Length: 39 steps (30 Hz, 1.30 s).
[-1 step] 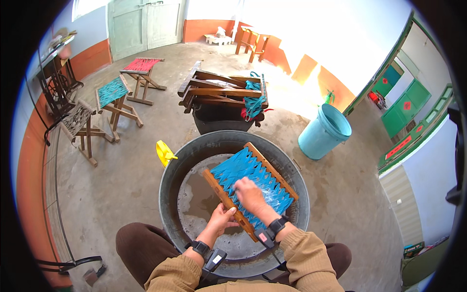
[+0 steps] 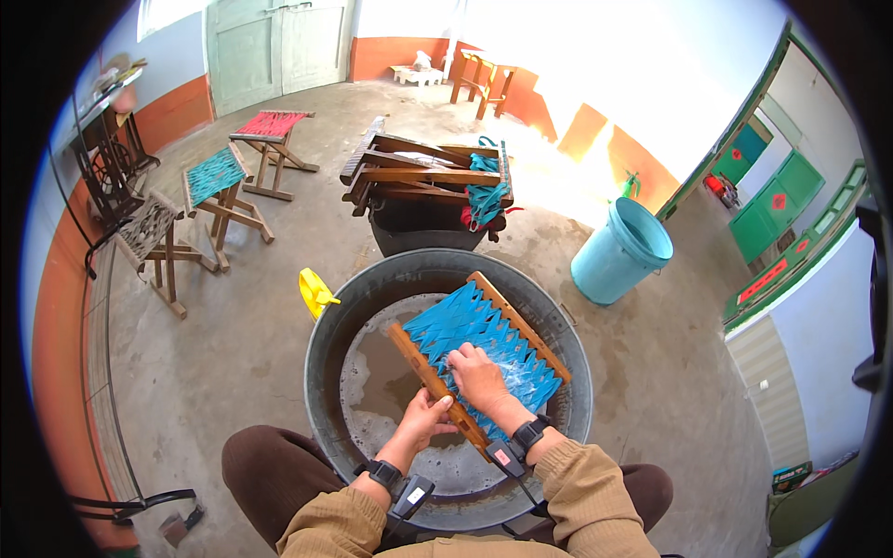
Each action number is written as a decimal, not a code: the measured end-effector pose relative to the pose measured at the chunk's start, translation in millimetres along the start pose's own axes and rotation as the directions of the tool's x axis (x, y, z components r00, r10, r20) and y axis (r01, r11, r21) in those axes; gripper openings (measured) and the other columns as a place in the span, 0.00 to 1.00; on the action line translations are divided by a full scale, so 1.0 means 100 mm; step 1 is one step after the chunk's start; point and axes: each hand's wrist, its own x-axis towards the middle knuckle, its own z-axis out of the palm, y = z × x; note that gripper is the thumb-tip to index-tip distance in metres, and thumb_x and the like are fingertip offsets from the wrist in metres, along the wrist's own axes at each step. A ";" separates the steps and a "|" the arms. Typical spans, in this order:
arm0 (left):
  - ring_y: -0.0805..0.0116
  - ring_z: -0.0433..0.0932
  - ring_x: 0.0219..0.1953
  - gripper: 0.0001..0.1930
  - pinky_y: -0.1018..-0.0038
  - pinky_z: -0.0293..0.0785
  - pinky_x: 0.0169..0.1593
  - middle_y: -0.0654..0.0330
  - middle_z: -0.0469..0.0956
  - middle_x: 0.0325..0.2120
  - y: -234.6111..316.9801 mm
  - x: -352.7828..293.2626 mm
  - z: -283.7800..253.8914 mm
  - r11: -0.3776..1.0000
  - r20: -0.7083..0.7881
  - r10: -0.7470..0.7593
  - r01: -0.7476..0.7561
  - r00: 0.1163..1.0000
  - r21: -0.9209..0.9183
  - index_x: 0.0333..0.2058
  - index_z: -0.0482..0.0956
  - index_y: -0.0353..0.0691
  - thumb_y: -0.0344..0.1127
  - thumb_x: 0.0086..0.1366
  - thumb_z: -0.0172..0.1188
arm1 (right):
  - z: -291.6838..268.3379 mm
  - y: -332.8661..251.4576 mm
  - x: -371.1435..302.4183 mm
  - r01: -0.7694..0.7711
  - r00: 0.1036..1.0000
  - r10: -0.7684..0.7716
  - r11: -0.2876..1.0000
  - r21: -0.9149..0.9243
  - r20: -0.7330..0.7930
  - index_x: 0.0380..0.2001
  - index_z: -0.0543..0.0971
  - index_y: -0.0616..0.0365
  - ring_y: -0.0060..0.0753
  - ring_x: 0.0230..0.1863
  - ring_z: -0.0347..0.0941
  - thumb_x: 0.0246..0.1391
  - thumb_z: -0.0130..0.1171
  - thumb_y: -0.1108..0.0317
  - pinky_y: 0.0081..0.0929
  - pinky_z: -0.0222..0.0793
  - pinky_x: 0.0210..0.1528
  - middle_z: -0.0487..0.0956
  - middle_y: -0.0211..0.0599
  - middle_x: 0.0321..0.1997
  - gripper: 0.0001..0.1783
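**Over the metal tub, a blue woven stool seat**

Tilted in the metal tub [image 2: 321, 372], the blue woven seat [image 2: 484, 349] runs long-axis from near-left to far-right. Left hand [image 2: 426, 418] clamps its wooden rail; right hand [image 2: 476, 377] presses curled on the wet webbing.

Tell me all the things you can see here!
tub: one, grey metal, middle, with murky water
stool: one, blue woven seat, wood frame, lying in the tub
scoop: one, yellow, on the floor left of the tub
bucket: one, light blue, right of the tub
standing stools: three, red, teal and grey seats, far left
stool pile: one, brown wood, on a dark bin behind the tub
left hand: one, gripping the stool's wood rail
right hand: one, pressed on the blue weave
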 end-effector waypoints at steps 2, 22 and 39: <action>0.60 0.82 0.42 0.21 0.59 0.86 0.41 0.54 0.73 0.47 -0.01 0.02 0.00 1.000 0.003 -0.015 0.015 1.000 -0.013 0.56 0.61 0.36 0.36 0.70 0.57 | 0.04 0.03 -0.03 -0.228 0.971 0.209 0.955 -0.189 -0.114 0.34 0.76 0.50 0.48 0.42 0.74 0.57 0.56 0.69 0.43 0.77 0.37 0.74 0.40 0.39 0.02; 0.61 0.76 0.44 0.29 0.58 0.79 0.39 0.56 0.70 0.48 0.45 0.34 -0.36 0.974 -0.325 0.187 -0.217 0.927 -0.058 0.62 0.53 0.56 0.32 0.68 0.58 | -0.22 0.13 -0.97 -0.450 0.888 0.451 0.892 0.040 -0.092 0.41 0.78 0.48 0.48 0.48 0.73 0.52 0.64 0.68 0.43 0.74 0.47 0.75 0.38 0.43 0.11; 0.56 0.79 0.43 0.27 0.54 0.85 0.35 0.53 0.66 0.51 0.02 -0.50 -0.24 0.990 -0.370 0.139 -0.139 0.918 0.028 0.61 0.51 0.51 0.33 0.70 0.55 | 0.01 -0.84 -0.43 0.090 0.990 -0.109 0.977 0.192 0.088 0.42 0.74 0.53 0.50 0.47 0.73 0.55 0.59 0.69 0.42 0.74 0.45 0.72 0.42 0.42 0.11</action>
